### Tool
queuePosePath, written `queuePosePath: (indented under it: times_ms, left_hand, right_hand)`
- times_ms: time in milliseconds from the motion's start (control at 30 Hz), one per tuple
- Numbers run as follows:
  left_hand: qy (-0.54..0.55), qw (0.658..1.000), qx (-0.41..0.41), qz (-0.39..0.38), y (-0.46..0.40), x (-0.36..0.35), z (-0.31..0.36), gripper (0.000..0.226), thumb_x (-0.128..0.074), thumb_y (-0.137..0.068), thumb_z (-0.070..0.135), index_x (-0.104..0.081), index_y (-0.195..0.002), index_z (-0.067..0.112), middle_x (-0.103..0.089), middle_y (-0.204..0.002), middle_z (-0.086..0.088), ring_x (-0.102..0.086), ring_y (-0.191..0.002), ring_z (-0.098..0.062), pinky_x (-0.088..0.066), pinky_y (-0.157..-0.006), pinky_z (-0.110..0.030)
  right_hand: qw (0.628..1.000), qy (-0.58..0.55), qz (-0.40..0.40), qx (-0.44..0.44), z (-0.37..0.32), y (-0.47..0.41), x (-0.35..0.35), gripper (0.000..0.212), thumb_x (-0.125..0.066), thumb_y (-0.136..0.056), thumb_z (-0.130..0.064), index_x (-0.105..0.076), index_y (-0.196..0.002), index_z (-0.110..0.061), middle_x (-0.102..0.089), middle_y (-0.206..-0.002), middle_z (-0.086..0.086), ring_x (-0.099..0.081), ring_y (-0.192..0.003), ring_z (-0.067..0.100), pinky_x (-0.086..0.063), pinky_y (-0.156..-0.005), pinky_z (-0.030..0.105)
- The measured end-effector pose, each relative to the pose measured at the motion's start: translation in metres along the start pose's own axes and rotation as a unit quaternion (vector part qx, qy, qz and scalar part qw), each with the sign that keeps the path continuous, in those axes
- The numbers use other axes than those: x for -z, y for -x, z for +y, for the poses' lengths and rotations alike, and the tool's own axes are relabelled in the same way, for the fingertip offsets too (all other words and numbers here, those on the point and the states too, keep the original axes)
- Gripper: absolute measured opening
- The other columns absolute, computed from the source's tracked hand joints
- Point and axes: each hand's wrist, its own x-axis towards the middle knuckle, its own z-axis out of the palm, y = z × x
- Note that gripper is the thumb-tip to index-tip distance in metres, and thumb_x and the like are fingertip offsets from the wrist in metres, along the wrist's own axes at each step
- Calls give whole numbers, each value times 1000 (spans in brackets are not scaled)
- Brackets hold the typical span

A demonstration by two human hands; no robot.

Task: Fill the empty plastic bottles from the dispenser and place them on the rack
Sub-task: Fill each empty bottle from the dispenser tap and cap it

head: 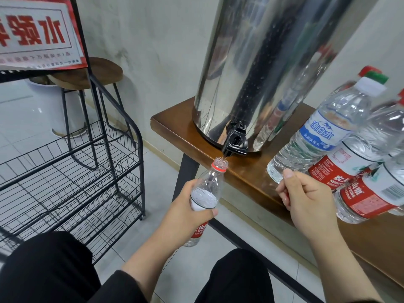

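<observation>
My left hand (185,211) grips a clear plastic bottle (207,189) with a red label, tilted so its open mouth sits just under the black tap (235,143) of the steel dispenser (262,62). A thin stream of water runs from the tap into the mouth. My right hand (306,195) hovers over the table edge with fingers curled around something small and red, likely the bottle's cap (286,194). The black wire rack (72,171) stands at the left with bare shelves.
Several capped bottles (328,132) stand on the brown table (251,171) right of the dispenser. A wooden stool (91,73) stands behind the rack, and a red-and-white sign (39,33) tops it. My knees are at the bottom.
</observation>
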Motion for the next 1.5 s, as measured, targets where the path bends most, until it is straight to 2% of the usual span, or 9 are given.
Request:
queuePosePath:
  times_ms: [300, 567, 867, 1133, 1367, 1500]
  left_hand:
    - [-17, 1000, 1, 2, -5, -1, -3, 67, -85, -79, 27, -49, -129, 53, -70, -115, 17, -68, -109, -9, -56, -101, -39]
    - [-12, 1000, 2, 3, -5, -3, -3, 69, -85, -80, 25, -49, -130, 55, -70, -115, 19, -67, -108, -5, -55, -103, -37]
    - [-16, 1000, -1, 12, -5, -4, -4, 70, -86, -79, 26, -49, -130, 55, -69, -116, 19, -67, -110, -8, -55, -103, -40]
    - [-16, 1000, -7, 16, -5, -5, -3, 69, -86, -80, 23, -49, -129, 54, -69, -114, 20, -67, -107, -4, -55, -102, -35]
    - [-27, 999, -12, 13, -4, -5, -3, 71, -85, -80, 25, -47, -134, 50, -68, -118, 18, -66, -111, -9, -55, -101, -36]
    - [-22, 999, -16, 19, -5, -7, -3, 69, -85, -80, 25, -48, -132, 51, -68, -114, 20, -66, -108, -4, -54, -94, -26]
  right_hand:
    - [1000, 4, 1, -1, 0, 0, 0, 45, -49, -106, -27, -59, -66, -7, -52, -55, 10, -47, -51, 15, -39, -50, 25]
    - [1000, 10, 2, -7, -2, 1, -1, 45, -50, -106, -25, -59, -66, -6, -52, -55, 10, -48, -52, 16, -40, -56, 32]
    - [1000, 15, 3, -10, -4, 1, 0, 45, -49, -106, -25, -59, -66, -6, -53, -56, 10, -49, -52, 16, -40, -55, 32]
    - [1000, 16, 0, -12, -4, 1, 0, 44, -50, -106, -25, -61, -68, -6, -54, -56, 8, -49, -52, 15, -40, -56, 31]
    - [1000, 7, 3, -17, -4, 0, -1, 44, -50, -105, -28, -60, -67, -8, -53, -56, 10, -49, -52, 15, -40, -57, 31]
    - [1000, 8, 0, -17, -4, 1, -1, 44, -50, -105, -28, -60, -66, -9, -54, -56, 9, -49, -52, 14, -41, -56, 31]
